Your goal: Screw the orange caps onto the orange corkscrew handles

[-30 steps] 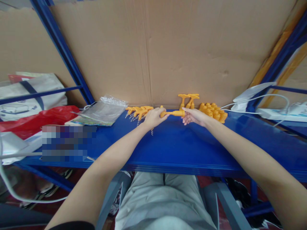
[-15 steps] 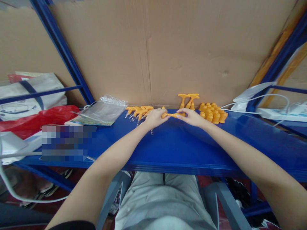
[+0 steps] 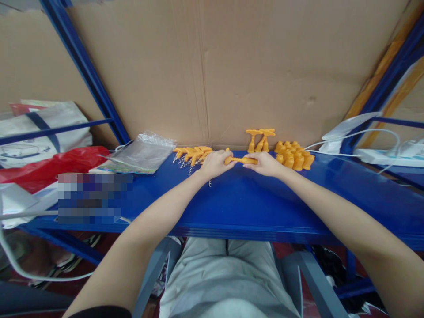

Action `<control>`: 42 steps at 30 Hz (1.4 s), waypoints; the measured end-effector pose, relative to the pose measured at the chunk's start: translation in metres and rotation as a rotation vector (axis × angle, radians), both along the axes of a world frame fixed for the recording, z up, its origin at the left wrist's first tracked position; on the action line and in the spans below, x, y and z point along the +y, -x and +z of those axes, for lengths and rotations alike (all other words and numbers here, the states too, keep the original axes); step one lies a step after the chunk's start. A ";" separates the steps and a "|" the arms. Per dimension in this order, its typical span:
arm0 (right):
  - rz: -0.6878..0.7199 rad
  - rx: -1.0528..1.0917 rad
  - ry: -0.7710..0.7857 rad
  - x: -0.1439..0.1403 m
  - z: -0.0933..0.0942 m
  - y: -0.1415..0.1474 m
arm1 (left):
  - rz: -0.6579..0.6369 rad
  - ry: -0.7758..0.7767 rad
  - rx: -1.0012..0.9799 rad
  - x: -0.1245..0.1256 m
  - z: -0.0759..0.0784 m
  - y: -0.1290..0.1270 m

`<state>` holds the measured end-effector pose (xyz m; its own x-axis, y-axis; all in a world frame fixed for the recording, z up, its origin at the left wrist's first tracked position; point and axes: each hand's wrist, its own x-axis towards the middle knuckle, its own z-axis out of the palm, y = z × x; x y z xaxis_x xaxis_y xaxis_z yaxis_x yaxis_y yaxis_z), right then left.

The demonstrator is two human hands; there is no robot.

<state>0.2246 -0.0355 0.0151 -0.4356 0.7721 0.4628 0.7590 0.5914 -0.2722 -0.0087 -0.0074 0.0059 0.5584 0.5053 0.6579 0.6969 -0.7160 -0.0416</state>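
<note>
An orange corkscrew lies sideways between my hands, over the blue tabletop. My left hand is closed on its handle end. The fingers of my right hand are wrapped round the orange sleeve at the other end. Beside my left hand lies a group of orange corkscrew handles with bare metal spirals pointing forward. Behind my right hand stand several T-shaped orange corkscrews, upright. Several loose orange sleeves stand in a cluster to the right of my right hand.
A cardboard panel rises behind the blue table. Clear plastic bags and a red bag lie to the left. White cables run at the right, by a blue post.
My right hand has turned slightly, its fingers now closed further round the sleeve. The left hand has shifted a touch to the right. The other pieces stay where they were.
</note>
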 end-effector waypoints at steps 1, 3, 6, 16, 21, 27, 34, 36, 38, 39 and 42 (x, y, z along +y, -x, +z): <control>-0.002 0.009 0.009 -0.001 0.001 0.000 | 0.004 0.002 0.002 0.000 0.000 0.000; -0.007 0.030 0.026 -0.002 0.002 0.001 | 0.017 0.011 0.006 -0.001 0.001 0.000; -0.019 0.062 0.054 -0.003 0.002 0.002 | 0.020 0.023 0.003 -0.002 0.001 -0.001; 0.023 0.120 0.102 -0.005 0.004 0.002 | 0.015 0.046 0.005 -0.004 0.002 -0.001; 0.039 0.146 0.130 -0.007 0.006 0.002 | 0.015 0.037 0.005 -0.005 0.003 -0.002; 0.055 0.170 0.132 -0.006 0.006 0.001 | 0.014 0.024 0.000 -0.005 0.003 -0.002; 0.013 0.083 0.031 -0.004 0.001 0.002 | -0.004 0.005 -0.008 -0.002 0.001 -0.001; -0.012 0.059 -0.005 -0.003 0.001 0.002 | -0.016 0.001 -0.004 -0.003 0.000 -0.002; -0.020 0.038 -0.027 -0.003 0.001 0.003 | -0.035 0.003 0.009 -0.005 0.000 -0.004; -0.018 0.024 -0.035 -0.004 0.001 0.003 | -0.048 0.006 0.020 -0.006 -0.001 -0.005; -0.014 -0.020 -0.055 -0.002 0.000 0.003 | -0.081 0.015 0.047 -0.012 0.000 -0.008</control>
